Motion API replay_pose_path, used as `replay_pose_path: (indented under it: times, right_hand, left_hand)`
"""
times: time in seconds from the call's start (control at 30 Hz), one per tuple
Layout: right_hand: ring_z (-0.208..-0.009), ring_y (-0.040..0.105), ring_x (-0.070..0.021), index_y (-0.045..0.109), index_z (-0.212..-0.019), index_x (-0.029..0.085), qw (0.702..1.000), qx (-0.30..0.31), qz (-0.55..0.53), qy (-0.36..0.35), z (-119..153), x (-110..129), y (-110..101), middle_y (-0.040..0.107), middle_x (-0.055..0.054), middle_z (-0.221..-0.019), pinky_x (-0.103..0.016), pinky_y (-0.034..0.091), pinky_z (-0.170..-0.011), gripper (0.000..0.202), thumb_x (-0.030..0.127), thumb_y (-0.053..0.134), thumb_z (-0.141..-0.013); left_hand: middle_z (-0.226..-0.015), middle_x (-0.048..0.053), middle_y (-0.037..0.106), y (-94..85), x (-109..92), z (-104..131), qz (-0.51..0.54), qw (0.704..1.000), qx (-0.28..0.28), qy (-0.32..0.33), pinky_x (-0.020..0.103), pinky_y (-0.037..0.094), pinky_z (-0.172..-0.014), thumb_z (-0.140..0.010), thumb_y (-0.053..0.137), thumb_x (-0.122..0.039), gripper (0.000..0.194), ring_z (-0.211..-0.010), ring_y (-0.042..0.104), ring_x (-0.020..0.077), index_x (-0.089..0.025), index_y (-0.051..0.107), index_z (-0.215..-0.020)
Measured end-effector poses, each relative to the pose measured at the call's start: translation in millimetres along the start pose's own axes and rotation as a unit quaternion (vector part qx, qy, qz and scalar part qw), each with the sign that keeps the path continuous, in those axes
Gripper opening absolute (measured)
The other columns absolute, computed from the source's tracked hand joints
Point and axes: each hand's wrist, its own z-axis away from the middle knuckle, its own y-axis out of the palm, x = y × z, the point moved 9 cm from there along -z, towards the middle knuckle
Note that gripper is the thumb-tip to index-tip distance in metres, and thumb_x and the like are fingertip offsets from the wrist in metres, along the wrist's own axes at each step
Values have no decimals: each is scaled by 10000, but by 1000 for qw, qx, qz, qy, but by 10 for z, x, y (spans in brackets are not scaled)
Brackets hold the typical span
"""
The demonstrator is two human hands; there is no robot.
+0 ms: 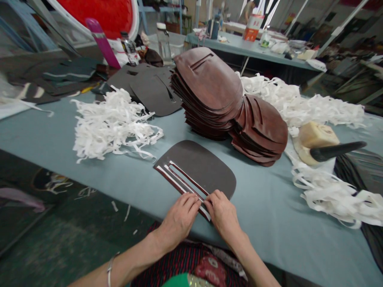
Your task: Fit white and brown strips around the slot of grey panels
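A dark grey rounded panel (206, 163) lies flat on the table before me, its slot and straight near edge lined with white tape strips and brown folded borders. My left hand (182, 211) presses bent fingers onto the strip between the slot and the near edge. Right beside it, my right hand (223, 211) has thumb and fingers closed at the slot's right end. Whether a loose bit of tape sits between the fingertips is hidden. Behind the panel rises a stack of brown leather panels (212, 83), with a second, lower stack (263, 127) leaning against it.
Heaps of white tape strips lie left (110, 123), behind right (299, 99) and at right (338, 195). A pale block (318, 135) and a black-handled tool (338, 151) rest at right. Grey panels (155, 89) and a clear bottle (163, 42) stand farther back. The table's front edge runs close to my body.
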Motion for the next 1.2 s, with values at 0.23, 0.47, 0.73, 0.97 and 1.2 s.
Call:
replay_pose_path:
  times: [0.23, 0.47, 0.73, 0.97, 1.2]
  right_hand:
    - [-736, 551, -174, 551, -762, 213, 998, 12, 59, -27, -50, 82, 10, 578, -42, -790, -264, 422, -594, 136, 147, 525, -878]
    - [-713, 553, -171, 555, -728, 195, 998, 7, 61, 15, -86, -1, 49, 569, -40, -744, -257, 420, -607, 155, 131, 499, -857]
    - [-755, 545, -130, 622, -903, 185, 989, -35, -145, -21, 163, -62, -157, 543, -47, -857, -233, 470, -668, 228, 134, 400, -912]
    - [-864, 501, -186, 601, -876, 162, 994, 5, -75, -74, 278, 136, -89, 533, -89, -921, -327, 489, -750, 195, 105, 415, -894]
    - [-882, 508, -178, 566, -995, 167, 983, -34, -180, -8, 236, -18, -123, 519, -79, -951, -331, 485, -785, 208, 109, 388, -903]
  left_hand:
    - [-1153, 135, 573, 15, -3, 16, -4, 1000, 6, -3, 499, 428, -1018, -867, 409, -86, 364, -1157, 487, 256, -124, 515, -1214]
    - [-1140, 129, 577, 4, -3, 12, -10, 1000, 3, 0, 485, 418, -1031, -874, 411, -96, 342, -1148, 489, 255, -110, 528, -1195]
    - [-1136, 132, 568, -11, -3, 12, 10, 1000, 2, -10, 498, 434, -1010, -864, 410, -84, 388, -1156, 484, 250, -134, 489, -1240]
    - [-1177, 125, 522, 14, 18, 39, 6, 1000, 5, -16, 501, 444, -997, -842, 407, -61, 443, -1182, 438, 270, -174, 481, -1264]
    - [-1216, 134, 479, 33, 5, 49, -3, 1000, 12, 2, 490, 431, -1010, -824, 432, -48, 448, -1208, 394, 277, -172, 500, -1249]
